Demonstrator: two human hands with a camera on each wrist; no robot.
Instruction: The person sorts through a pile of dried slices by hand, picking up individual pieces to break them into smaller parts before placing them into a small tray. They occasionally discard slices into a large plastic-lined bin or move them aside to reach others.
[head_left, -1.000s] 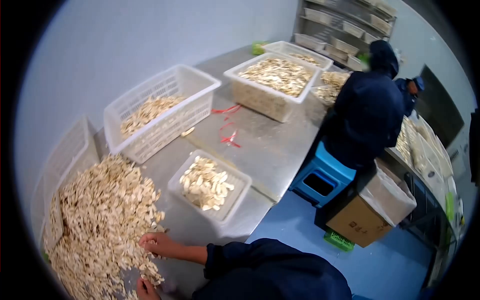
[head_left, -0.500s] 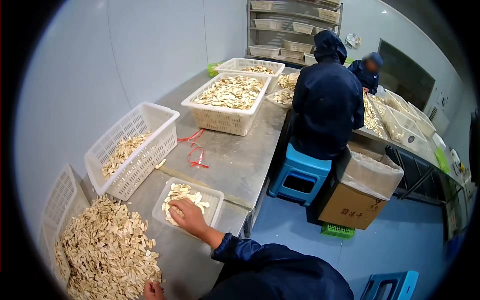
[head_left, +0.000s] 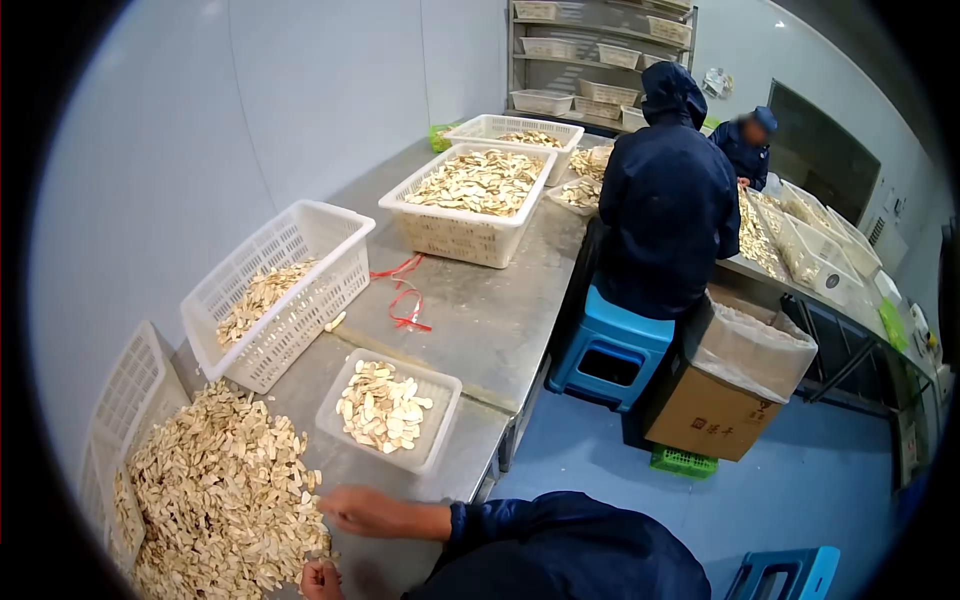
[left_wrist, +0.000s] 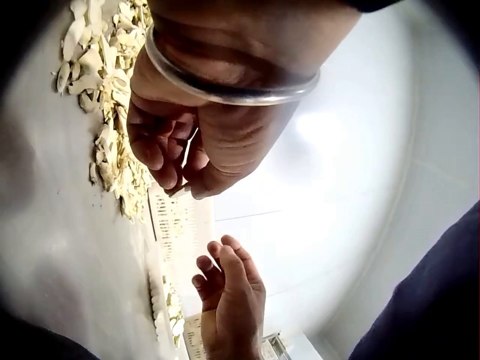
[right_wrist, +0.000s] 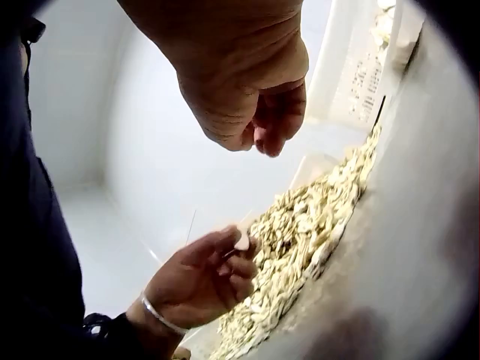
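Note:
A big heap of pale dried slices (head_left: 225,490), mushroom-like in look, covers the near left of the metal table. At its right edge is my left hand (head_left: 322,579); in the right wrist view this hand (right_wrist: 199,281), with a bracelet, pinches one pale slice (right_wrist: 242,241) between thumb and fingers. My right hand (head_left: 372,512), blurred in the head view, hovers beside the heap, below the small white tray (head_left: 447,420). Its fingers are loosely curled in the left wrist view (left_wrist: 234,300), with nothing showing in them. Inside the tray lies a small pile of slices (head_left: 382,407).
Beyond the heap stands a white perforated basket (head_left: 300,325), partly filled. Another basket (head_left: 455,235), heaped with slices, is farther back. Red string (head_left: 408,305) lies on the metal table (head_left: 480,330). At right, a person (head_left: 665,200) sits on a blue stool (head_left: 610,350) beside a cardboard box (head_left: 710,415).
My right hand went from the heap to the small tray half a second ago, and is now back near the heap. The left hand stays at the heap's edge. The head view has shifted.

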